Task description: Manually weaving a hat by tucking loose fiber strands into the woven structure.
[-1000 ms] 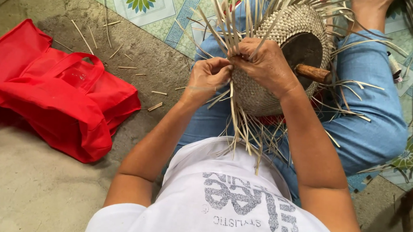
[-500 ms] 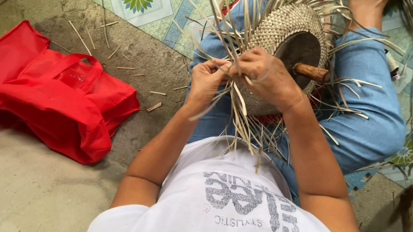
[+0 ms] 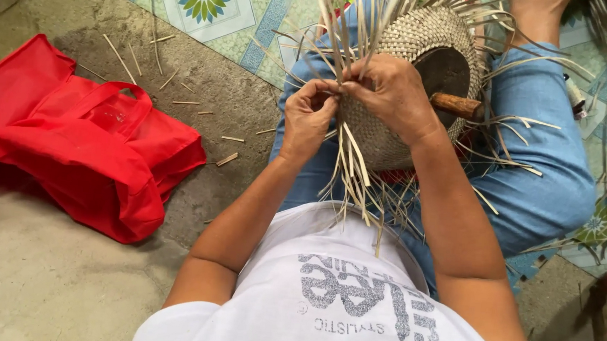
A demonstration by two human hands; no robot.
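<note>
A thin strip is pinched between the fingertips of the left hand and the right hand, both closed on it at the rim of the woven basket. If it is bent too sharply, it may snap; if the pinch loosens, the weave may slacken. The basket is held on the lap, under and just beyond both hands.

Soft, even daylight here, bright enough all over with no harsh glare. Only faint shadows sit under the red bag at 9 o'clock and below the arms. Focus is sharp in the middle; corners at 1 and 5 o'clock look a bit stretched and softer.
</note>
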